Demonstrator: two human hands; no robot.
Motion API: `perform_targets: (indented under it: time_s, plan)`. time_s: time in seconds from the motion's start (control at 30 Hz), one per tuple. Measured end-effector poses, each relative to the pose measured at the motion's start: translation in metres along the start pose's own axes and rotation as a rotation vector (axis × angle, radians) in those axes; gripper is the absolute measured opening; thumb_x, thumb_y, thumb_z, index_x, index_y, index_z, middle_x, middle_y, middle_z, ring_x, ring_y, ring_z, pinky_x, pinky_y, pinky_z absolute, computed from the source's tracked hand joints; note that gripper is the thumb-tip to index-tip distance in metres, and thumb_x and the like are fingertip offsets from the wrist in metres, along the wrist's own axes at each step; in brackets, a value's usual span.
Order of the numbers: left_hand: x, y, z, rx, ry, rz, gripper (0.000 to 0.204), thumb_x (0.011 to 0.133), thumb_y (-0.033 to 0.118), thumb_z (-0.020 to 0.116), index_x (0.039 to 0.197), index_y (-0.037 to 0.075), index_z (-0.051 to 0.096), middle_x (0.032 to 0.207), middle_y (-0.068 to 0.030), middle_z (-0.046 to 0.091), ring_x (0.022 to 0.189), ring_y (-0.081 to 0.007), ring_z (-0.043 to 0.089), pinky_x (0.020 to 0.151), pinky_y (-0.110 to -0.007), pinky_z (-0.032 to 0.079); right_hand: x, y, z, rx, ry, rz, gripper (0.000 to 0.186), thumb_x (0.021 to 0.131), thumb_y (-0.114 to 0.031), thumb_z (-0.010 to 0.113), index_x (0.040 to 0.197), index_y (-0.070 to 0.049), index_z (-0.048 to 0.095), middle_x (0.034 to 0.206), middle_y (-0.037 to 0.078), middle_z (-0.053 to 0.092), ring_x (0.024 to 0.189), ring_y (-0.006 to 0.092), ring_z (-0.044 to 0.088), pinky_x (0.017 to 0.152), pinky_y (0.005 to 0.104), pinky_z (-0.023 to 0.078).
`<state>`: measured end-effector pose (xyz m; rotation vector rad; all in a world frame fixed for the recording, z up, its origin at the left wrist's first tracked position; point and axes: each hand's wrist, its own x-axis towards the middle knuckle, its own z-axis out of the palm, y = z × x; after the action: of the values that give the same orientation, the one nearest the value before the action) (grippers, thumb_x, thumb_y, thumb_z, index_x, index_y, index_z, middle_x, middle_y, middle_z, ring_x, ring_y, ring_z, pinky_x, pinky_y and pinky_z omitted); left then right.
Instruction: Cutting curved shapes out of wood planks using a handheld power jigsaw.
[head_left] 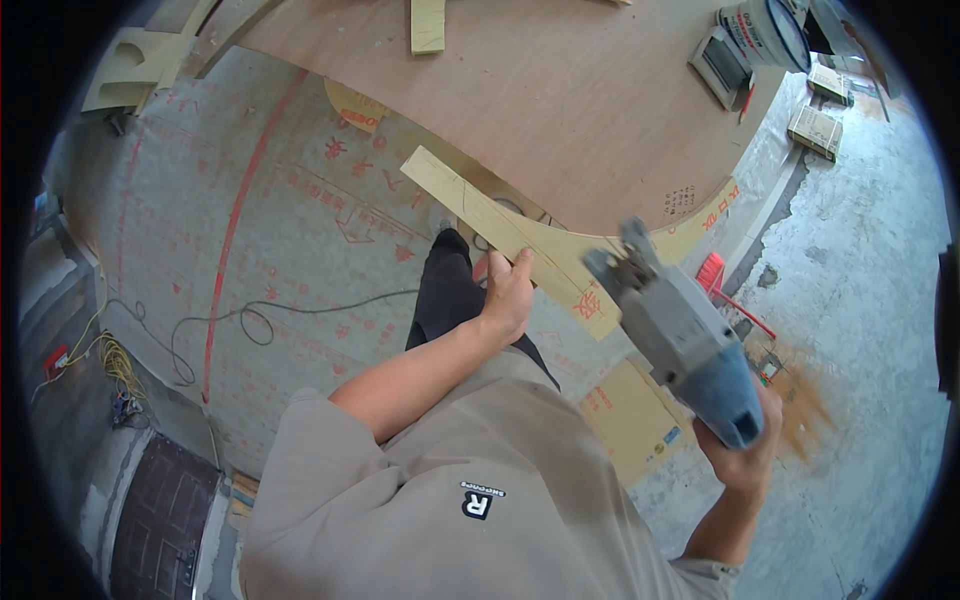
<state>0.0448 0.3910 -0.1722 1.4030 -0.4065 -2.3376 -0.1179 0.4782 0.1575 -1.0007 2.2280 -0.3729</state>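
My left hand (508, 295) grips the lower edge of a long pale board (470, 210), which has a curved cut edge and pencil lines and lies along the near edge of the large wooden tabletop (580, 110). My right hand (750, 445) is closed on the rear of a grey and blue power saw (690, 350), held above the right end of the board with its metal base and head pointing forward and left. Whether that head touches the board cannot be made out.
A bucket (765, 35) and a tray (720, 65) sit at the table's right. Beyond are boxes (815, 130) and a red broom (710, 270). Cut board pieces (130, 70) stand at top left. A cable (255, 305) crosses the marked floor covering; yellow cord (122, 365) lies left.
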Motion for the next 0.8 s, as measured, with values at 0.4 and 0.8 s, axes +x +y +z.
perform_targets:
  time_s: [0.4, 0.8]
  plan:
    - [0.066, 0.155, -0.086, 0.303, 0.003, 0.313, 0.04, 0.109, 0.036, 0.058, 0.131, 0.003, 0.055, 0.105, -0.003, 0.069, 0.087, -0.0087, 0.062, 0.074, -0.025, 0.048, 0.134, -0.061, 0.081, 0.054, -0.301, -0.061, 0.023, 0.077, -0.003, 0.074, 0.098, 0.0, 0.064, 0.077, 0.016, 0.064, 0.069, 0.0333, 0.066, 0.069, 0.0369, 0.052]
    - [0.068, 0.152, -0.083, 0.449, -0.033, 0.348, 0.034, 0.11, 0.032, 0.058, 0.118, -0.001, 0.062, 0.094, -0.0041, 0.071, 0.079, -0.0083, 0.066, 0.073, -0.025, 0.054, 0.159, -0.069, 0.106, 0.012, -0.443, -0.007, 0.032, 0.075, -0.004, 0.075, 0.103, 0.0, 0.06, 0.09, 0.022, 0.065, 0.087, 0.0449, 0.066, 0.075, 0.0455, 0.053]
